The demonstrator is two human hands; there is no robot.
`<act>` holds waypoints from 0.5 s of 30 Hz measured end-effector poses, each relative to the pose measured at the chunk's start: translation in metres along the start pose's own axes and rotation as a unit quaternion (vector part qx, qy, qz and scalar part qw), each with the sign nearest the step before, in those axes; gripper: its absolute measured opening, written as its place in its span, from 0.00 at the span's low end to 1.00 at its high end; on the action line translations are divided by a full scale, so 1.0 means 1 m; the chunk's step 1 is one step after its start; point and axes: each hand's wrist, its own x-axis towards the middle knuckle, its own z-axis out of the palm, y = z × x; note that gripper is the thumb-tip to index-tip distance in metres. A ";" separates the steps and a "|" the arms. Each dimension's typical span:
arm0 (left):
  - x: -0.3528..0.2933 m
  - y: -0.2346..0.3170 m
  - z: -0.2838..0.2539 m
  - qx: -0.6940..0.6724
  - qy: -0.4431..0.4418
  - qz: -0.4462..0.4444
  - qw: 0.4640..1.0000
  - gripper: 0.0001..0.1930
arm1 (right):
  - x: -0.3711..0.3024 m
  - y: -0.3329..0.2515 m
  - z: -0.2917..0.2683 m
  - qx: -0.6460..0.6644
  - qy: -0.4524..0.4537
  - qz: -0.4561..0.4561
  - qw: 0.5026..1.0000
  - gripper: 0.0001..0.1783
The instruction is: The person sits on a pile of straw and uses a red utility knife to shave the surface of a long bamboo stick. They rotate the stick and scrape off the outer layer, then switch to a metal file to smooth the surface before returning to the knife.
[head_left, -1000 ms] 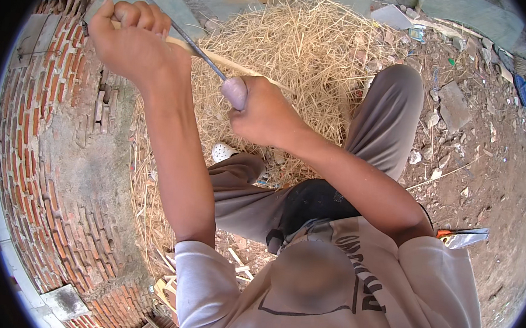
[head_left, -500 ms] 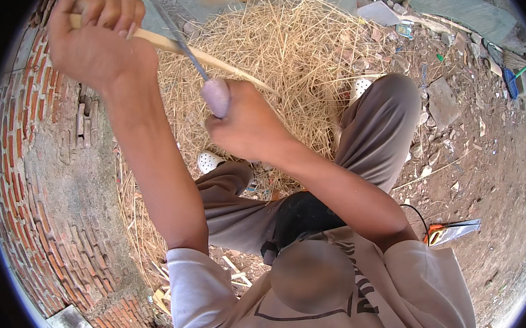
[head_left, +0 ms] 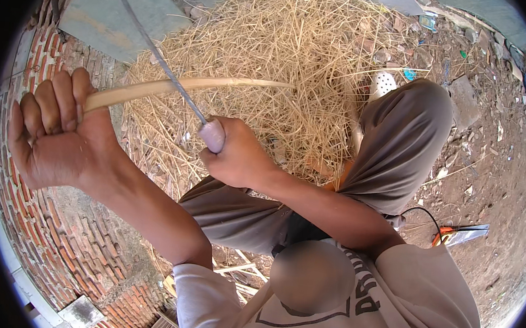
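My left hand, out at the left with its palm showing, has its fingers curled around one end of a pale, slightly bowed bamboo strip. The strip reaches rightward above the straw. In my right hand is the pale purple handle of a knife, closed in my fist. Its long, thin grey blade points up and left, crossing the strip near the middle. The blade's tip runs out of the picture at the top. Whether the edge touches the strip, I cannot tell.
A heap of straw-like shavings covers the ground ahead, by my bent knee. A brick wall stands along the left. At the right lies a handsaw with an orange handle. Cut pale strips lie behind my left arm.
My left hand has come down and leftward with the strip, turning its palm into view. More of the strip now shows between my hands. My right hand and knife have shifted slightly downward.
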 end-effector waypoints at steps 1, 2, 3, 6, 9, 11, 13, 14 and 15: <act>-0.001 0.004 -0.004 -0.004 -0.005 -0.004 1.000 0.21 | -0.003 0.014 0.000 -0.017 0.005 0.019 1.000 0.11; -0.001 0.006 -0.006 -0.008 -0.011 -0.005 1.000 0.21 | -0.006 0.039 -0.003 -0.033 0.010 0.036 0.999 0.11; -0.003 0.006 -0.008 0.018 0.021 0.013 1.000 0.21 | -0.005 0.054 -0.002 -0.050 0.012 0.053 0.997 0.11; -0.007 0.011 -0.035 0.015 0.045 0.021 0.999 0.21 | -0.005 0.040 0.009 -0.061 -0.015 0.047 0.997 0.10; -0.015 0.017 -0.047 0.000 0.066 0.037 0.997 0.21 | 0.004 0.016 0.023 -0.083 -0.032 -0.017 0.996 0.09; -0.020 0.018 -0.045 -0.016 0.065 0.026 0.997 0.21 | 0.004 0.023 0.026 -0.096 0.001 -0.074 0.993 0.09; -0.024 0.018 -0.035 0.004 0.087 0.039 0.995 0.21 | -0.006 0.069 0.012 -0.095 -0.014 0.020 0.995 0.09; -0.026 0.018 -0.029 0.033 0.110 0.053 0.992 0.21 | -0.009 0.084 0.006 -0.096 -0.020 0.065 0.993 0.10; -0.027 0.016 -0.027 0.062 0.133 0.065 0.987 0.21 | -0.009 0.088 0.005 -0.120 -0.014 0.020 0.992 0.10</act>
